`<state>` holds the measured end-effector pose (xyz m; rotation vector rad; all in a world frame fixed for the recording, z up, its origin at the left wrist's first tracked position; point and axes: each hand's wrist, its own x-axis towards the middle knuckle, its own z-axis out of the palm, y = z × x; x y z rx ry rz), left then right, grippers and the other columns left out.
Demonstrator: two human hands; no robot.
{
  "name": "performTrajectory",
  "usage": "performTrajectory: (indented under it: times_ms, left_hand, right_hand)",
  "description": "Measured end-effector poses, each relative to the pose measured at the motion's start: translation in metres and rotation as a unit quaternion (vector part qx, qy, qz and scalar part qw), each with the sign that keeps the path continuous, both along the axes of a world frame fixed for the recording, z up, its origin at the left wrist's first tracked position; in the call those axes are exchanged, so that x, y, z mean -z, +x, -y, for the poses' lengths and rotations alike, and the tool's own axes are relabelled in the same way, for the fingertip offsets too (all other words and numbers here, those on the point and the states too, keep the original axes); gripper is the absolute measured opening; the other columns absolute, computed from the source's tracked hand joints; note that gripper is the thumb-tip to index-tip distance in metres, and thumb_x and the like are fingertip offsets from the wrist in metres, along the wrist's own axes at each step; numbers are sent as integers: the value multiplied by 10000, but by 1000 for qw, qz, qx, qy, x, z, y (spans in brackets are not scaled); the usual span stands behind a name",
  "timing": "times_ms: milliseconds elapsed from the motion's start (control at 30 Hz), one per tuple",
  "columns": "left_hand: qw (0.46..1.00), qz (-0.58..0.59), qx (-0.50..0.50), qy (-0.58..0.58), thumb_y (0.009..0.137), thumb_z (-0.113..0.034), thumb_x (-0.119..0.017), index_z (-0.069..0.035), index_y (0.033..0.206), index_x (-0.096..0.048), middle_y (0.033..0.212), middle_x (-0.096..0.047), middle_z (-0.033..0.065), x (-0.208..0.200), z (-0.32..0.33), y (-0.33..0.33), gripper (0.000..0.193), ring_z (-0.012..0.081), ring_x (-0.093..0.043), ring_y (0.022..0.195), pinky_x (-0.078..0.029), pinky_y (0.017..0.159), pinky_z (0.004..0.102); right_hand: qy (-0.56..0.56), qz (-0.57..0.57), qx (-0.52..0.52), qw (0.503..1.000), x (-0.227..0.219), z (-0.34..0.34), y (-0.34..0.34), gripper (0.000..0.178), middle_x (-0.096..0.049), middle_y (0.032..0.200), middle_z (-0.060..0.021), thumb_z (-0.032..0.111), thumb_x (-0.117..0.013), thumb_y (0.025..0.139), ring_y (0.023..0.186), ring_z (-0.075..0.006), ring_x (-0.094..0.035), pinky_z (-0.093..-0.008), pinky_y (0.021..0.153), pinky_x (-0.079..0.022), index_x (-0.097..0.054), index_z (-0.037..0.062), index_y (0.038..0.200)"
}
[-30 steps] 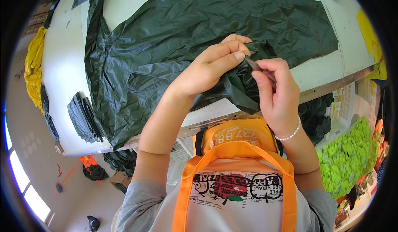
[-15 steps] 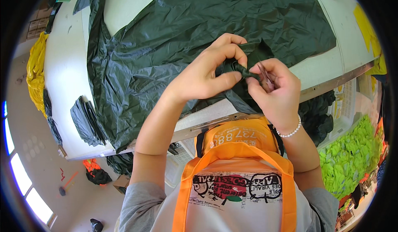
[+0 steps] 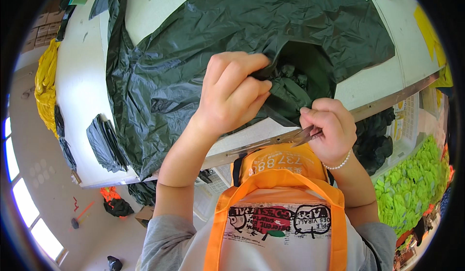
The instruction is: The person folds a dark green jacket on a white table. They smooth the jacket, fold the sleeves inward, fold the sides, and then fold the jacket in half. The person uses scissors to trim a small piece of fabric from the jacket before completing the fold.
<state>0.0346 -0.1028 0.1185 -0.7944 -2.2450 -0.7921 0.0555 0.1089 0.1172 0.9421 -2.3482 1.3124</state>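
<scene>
A shiny dark green garment (image 3: 179, 77) of thin, creased fabric lies spread over the table. Its near part is pulled into a round opening, with crumpled fabric showing inside. At the left rim of this opening, my left hand (image 3: 230, 89) is closed, gripping the edge between thumb and fingers. Lower on the right, my right hand (image 3: 332, 128) pinches the rim with thumb and forefinger. Tucked in that same hand is a small pair of thread snips (image 3: 306, 136), its pointed blades sticking out to the left, below the fabric.
The white table (image 3: 80, 77) has a metal strip along its near edge. A folded dark stack (image 3: 104, 145) lies at its left, and yellow fabric (image 3: 47, 84) hangs over the left end. Bright green fabric (image 3: 411, 186) is heaped at lower right, near a crate of dark fabric (image 3: 375, 140).
The bunched fabric between my hands has been spread into a round opening. My left hand moved left, my right hand moved down, and the snips' blades now point down to the left.
</scene>
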Motion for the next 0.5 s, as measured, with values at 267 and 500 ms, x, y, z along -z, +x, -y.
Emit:
performTrajectory:
  times_ms: [267,500]
  left_hand:
    - [996,67,-25,49,495,37,-735,-56,752,-627,909,-597,124,5,-7,3,294,256,-566,775,-458,671,317]
    - [911,244,-272,192,822,-170,-645,-26,1175,-549,1251,-527,132,36,14,-2,393,255,-484,1154,-367,968,383]
  right_hand:
    - [-58,123,10,991,2,-2,-6,305,-555,751,-53,-147,-651,577,539,-107,-535,-193,459,-416,-601,28,822]
    - [-92,583,131,797,83,-57,-110,160,-562,729,25,86,-708,790,558,-17,-423,-181,484,-332,-605,-1,876]
